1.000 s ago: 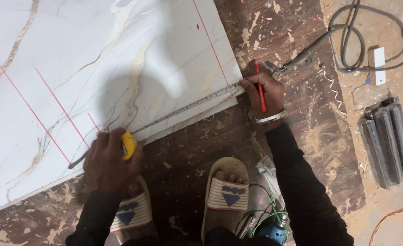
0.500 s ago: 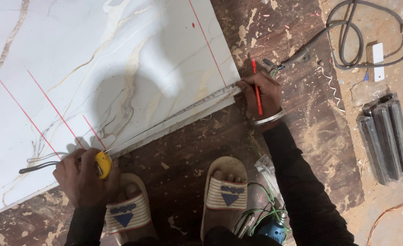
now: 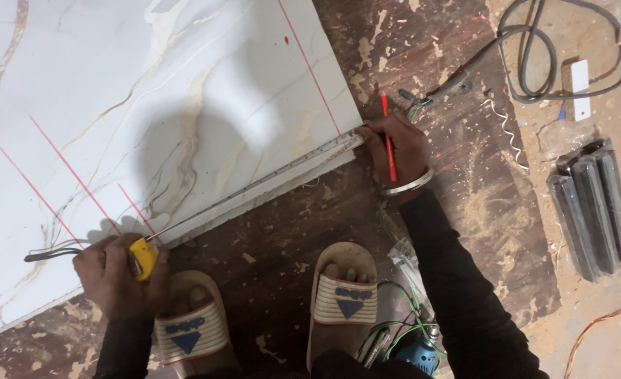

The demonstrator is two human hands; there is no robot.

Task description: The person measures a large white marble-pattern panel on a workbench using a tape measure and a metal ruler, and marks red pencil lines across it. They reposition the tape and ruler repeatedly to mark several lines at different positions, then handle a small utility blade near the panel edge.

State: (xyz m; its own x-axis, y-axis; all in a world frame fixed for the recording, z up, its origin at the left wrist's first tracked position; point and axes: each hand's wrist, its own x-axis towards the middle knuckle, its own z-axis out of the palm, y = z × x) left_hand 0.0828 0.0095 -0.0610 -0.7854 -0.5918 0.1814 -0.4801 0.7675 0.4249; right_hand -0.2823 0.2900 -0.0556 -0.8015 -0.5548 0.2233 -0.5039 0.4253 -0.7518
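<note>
Along the near edge of the white marble slab (image 3: pixel 149 105), a tape measure (image 3: pixel 143 257) lies stretched. Its yellow case sits clenched in the left hand (image 3: pixel 117 274); the right hand (image 3: pixel 398 151) pins the tape's end at the corner, pinching a red pencil (image 3: pixel 387 137). Several red lines already cross the slab, so marking looks partly done.

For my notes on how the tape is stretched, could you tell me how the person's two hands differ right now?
The left hand grips the yellow tape measure case at the slab's near edge; the right hand pins the tape's far end at the corner, holding a red pencil and wearing a metal bangle. Both have dark sleeves.
</note>
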